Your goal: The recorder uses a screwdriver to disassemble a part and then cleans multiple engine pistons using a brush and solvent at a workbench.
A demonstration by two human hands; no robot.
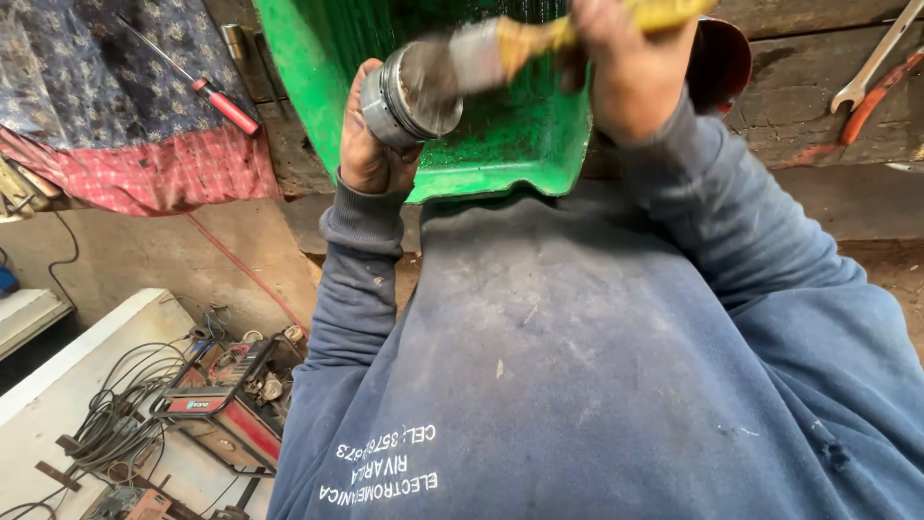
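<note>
Left hand [371,144] is wrapped around a short grey metal cylinder with ringed grooves, apparently a piston [409,91], grip closed on its side wall with the flat crown facing the camera. Right hand [626,58] is closed on the yellow handle of a flat paintbrush with a metal ferrule [500,43], bristles laid against the piston crown; the brush is motion-blurred. Both are held above a green plastic tray [500,144] that rests on a dark wooden worktop [808,106]. Judgement: the step in hand is brushing the crown clean; it would go best with the piston kept over the tray so drips and grit fall inside, the left hand turning the piece gradually so the bristles reach the ring grooves as well as the face, and fingers kept off the brushed area. Piston appearance: crown dull and dark with a brownish deposit, skirt paler grey, grooves visible round the upper edge; finer detail is lost to blur. Nearby: red-handled screwdriver [217,96] on a blue patterned cloth [96,67], a steel spanner [876,63] at the right, a red boxy machine with coiled cables [226,400] on the floor below.
</note>
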